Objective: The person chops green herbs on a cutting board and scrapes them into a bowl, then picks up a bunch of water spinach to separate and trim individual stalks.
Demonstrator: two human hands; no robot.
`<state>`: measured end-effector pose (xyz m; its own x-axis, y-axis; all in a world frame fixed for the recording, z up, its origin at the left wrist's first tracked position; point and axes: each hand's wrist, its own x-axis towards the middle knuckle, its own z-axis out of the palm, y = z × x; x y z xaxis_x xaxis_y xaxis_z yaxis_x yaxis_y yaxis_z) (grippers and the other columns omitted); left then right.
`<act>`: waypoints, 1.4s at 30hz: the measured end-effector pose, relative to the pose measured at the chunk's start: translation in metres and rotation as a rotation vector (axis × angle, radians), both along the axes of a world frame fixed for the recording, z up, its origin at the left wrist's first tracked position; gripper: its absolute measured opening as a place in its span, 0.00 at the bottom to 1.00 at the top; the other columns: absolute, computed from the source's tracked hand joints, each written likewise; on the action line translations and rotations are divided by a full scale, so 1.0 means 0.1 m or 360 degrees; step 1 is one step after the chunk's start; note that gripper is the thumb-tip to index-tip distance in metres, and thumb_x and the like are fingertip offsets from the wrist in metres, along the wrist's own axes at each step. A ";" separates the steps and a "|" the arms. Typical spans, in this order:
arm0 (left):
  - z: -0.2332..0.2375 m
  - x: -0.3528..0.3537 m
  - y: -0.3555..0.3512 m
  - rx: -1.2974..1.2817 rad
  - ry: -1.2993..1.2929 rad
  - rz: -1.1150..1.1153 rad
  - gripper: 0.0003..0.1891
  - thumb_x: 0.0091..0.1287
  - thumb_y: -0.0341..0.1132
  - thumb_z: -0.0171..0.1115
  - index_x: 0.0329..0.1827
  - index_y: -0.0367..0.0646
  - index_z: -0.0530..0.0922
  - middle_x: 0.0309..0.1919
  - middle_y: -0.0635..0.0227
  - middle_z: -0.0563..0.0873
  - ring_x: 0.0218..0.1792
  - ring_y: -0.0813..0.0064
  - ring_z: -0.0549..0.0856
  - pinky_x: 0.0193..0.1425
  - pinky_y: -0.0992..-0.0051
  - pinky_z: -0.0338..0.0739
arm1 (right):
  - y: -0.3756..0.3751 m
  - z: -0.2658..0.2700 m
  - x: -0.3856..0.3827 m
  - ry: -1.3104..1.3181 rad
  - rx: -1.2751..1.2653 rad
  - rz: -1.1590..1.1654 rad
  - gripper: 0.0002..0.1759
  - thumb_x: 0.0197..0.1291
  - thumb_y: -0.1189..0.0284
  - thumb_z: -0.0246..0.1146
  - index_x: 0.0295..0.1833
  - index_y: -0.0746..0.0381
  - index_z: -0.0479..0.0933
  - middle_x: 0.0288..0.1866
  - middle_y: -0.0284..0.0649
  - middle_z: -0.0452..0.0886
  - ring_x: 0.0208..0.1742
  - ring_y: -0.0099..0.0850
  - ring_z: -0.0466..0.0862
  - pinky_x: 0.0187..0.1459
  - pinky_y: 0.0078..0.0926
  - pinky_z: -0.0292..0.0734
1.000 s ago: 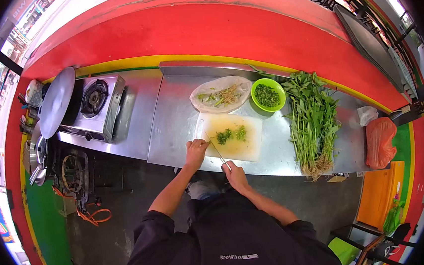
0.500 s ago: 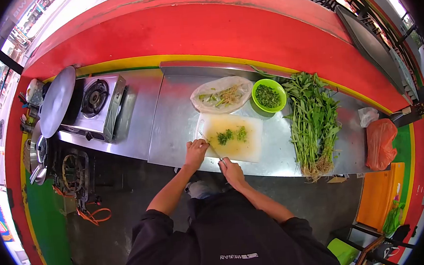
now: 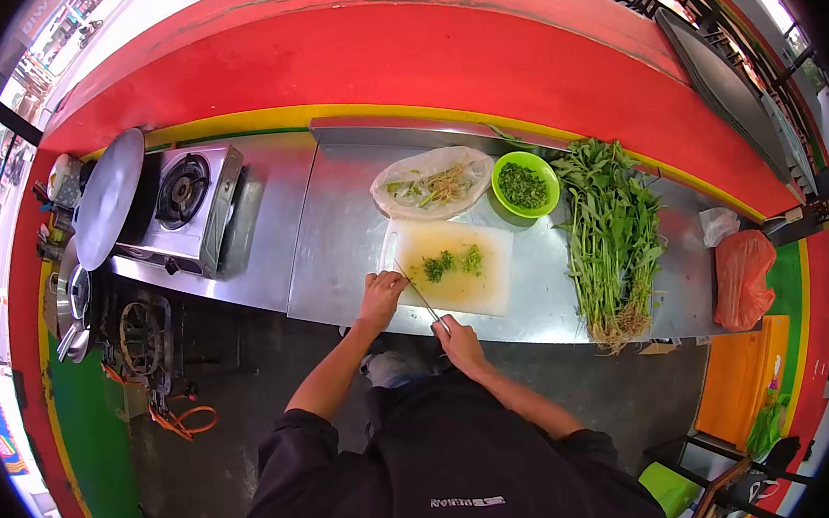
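My right hand (image 3: 457,341) is closed round the handle of a knife (image 3: 419,293) near the front edge of the cutting board. The blade slants up and left across the white cutting board (image 3: 497,293). Beside the blade, on the board's left front part, is my left hand (image 3: 381,296) with its fingers bent together; whatever they hold is hidden. Two small heaps of chopped greens (image 3: 438,266) lie on the board to the right of the blade, one darker, one paler. Yellowish-green wet stains surround them.
Behind the board are a plastic bag (image 3: 410,199) with stems and roots, and a green bowl (image 3: 551,188) of chopped greens. A large bunch of leafy greens (image 3: 613,243) lies right, then an orange-red plastic bag (image 3: 744,277). A gas stove (image 3: 199,213) stands left.
My right hand has shifted slightly right and toward me, and the knife blade has swung a little away from my left fingers. My left hand has hardly moved.
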<state>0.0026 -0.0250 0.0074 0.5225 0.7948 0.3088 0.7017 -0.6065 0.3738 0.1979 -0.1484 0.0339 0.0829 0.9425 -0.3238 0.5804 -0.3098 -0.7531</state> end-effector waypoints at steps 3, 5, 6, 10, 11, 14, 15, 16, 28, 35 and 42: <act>-0.02 0.01 -0.04 0.0004 0.0072 0.0030 0.12 0.61 0.27 0.59 0.46 0.48 0.85 0.42 0.75 0.83 0.47 0.74 0.82 0.53 0.65 0.67 | 0.05 0.05 -0.02 -0.0167 0.0014 0.0080 0.16 0.72 0.57 0.57 0.47 0.59 0.76 0.28 0.58 0.83 0.35 0.60 0.83 0.36 0.56 0.75; -0.05 0.02 -0.04 0.0019 0.0096 0.0055 0.13 0.59 0.26 0.60 0.46 0.50 0.85 0.42 0.75 0.83 0.48 0.73 0.82 0.52 0.64 0.67 | 0.12 0.04 -0.06 -0.0228 0.0000 0.0082 0.16 0.72 0.57 0.57 0.46 0.59 0.76 0.28 0.58 0.83 0.34 0.61 0.83 0.36 0.58 0.75; -0.05 0.02 -0.06 0.0008 0.0057 0.0059 0.13 0.59 0.27 0.60 0.46 0.50 0.85 0.43 0.76 0.83 0.48 0.73 0.82 0.52 0.64 0.67 | 0.13 0.01 -0.08 -0.0211 0.0052 0.0070 0.15 0.72 0.57 0.57 0.47 0.59 0.76 0.28 0.58 0.83 0.34 0.61 0.83 0.36 0.57 0.75; -0.06 -0.02 -0.10 -0.0002 -0.0107 0.0075 0.13 0.59 0.28 0.62 0.45 0.50 0.85 0.43 0.76 0.85 0.47 0.74 0.83 0.52 0.65 0.68 | 0.09 -0.02 -0.02 -0.0050 0.0053 0.0005 0.16 0.71 0.57 0.58 0.47 0.59 0.77 0.29 0.58 0.83 0.35 0.61 0.83 0.36 0.55 0.75; -0.07 -0.03 -0.09 -0.0003 -0.0106 0.0075 0.13 0.59 0.28 0.62 0.45 0.50 0.85 0.43 0.76 0.85 0.47 0.74 0.83 0.52 0.65 0.68 | 0.07 -0.01 -0.01 -0.0049 0.0051 0.0005 0.16 0.71 0.57 0.58 0.47 0.59 0.77 0.29 0.58 0.83 0.35 0.61 0.83 0.36 0.55 0.75; -0.08 -0.01 -0.09 0.0074 -0.0088 0.0085 0.12 0.59 0.28 0.62 0.45 0.49 0.85 0.42 0.76 0.86 0.47 0.74 0.83 0.52 0.66 0.68 | -0.02 0.00 0.01 -0.0021 0.0027 0.0009 0.16 0.71 0.57 0.58 0.47 0.59 0.77 0.29 0.58 0.82 0.35 0.61 0.83 0.37 0.55 0.75; -0.07 -0.01 -0.09 0.0085 -0.0068 0.0073 0.12 0.59 0.28 0.62 0.45 0.49 0.85 0.42 0.76 0.86 0.46 0.74 0.83 0.52 0.66 0.68 | -0.03 -0.01 0.00 -0.0025 0.0003 0.0017 0.16 0.71 0.57 0.58 0.48 0.59 0.77 0.29 0.59 0.82 0.35 0.61 0.83 0.37 0.55 0.75; -0.06 -0.01 -0.09 0.0097 -0.0046 0.0059 0.12 0.59 0.28 0.62 0.45 0.49 0.85 0.42 0.76 0.86 0.46 0.74 0.83 0.53 0.67 0.68 | -0.03 -0.01 -0.01 -0.0029 -0.0020 0.0024 0.16 0.71 0.57 0.58 0.48 0.59 0.77 0.29 0.59 0.82 0.35 0.61 0.83 0.37 0.55 0.75; -0.02 0.00 -0.11 -0.0003 0.0147 0.0020 0.13 0.61 0.29 0.57 0.47 0.45 0.84 0.46 0.73 0.82 0.51 0.73 0.80 0.55 0.63 0.66 | 0.08 -0.03 -0.12 -0.0154 0.0133 0.0074 0.17 0.72 0.55 0.56 0.47 0.59 0.74 0.28 0.59 0.82 0.34 0.63 0.83 0.36 0.60 0.75; 0.02 -0.07 -0.23 0.0097 0.0241 -0.0007 0.19 0.60 0.29 0.62 0.56 0.47 0.82 0.53 0.76 0.82 0.53 0.75 0.80 0.54 0.64 0.68 | -0.09 -0.01 -0.01 -0.0024 0.0068 0.0035 0.16 0.72 0.58 0.58 0.47 0.61 0.77 0.30 0.59 0.83 0.36 0.61 0.83 0.36 0.53 0.75; 0.00 -0.11 -0.25 0.0090 0.0269 -0.0034 0.20 0.61 0.30 0.61 0.58 0.45 0.81 0.58 0.75 0.81 0.55 0.75 0.79 0.54 0.62 0.68 | -0.07 -0.01 -0.01 -0.0094 0.0094 0.0099 0.16 0.72 0.58 0.58 0.45 0.61 0.77 0.28 0.58 0.82 0.35 0.61 0.83 0.35 0.55 0.74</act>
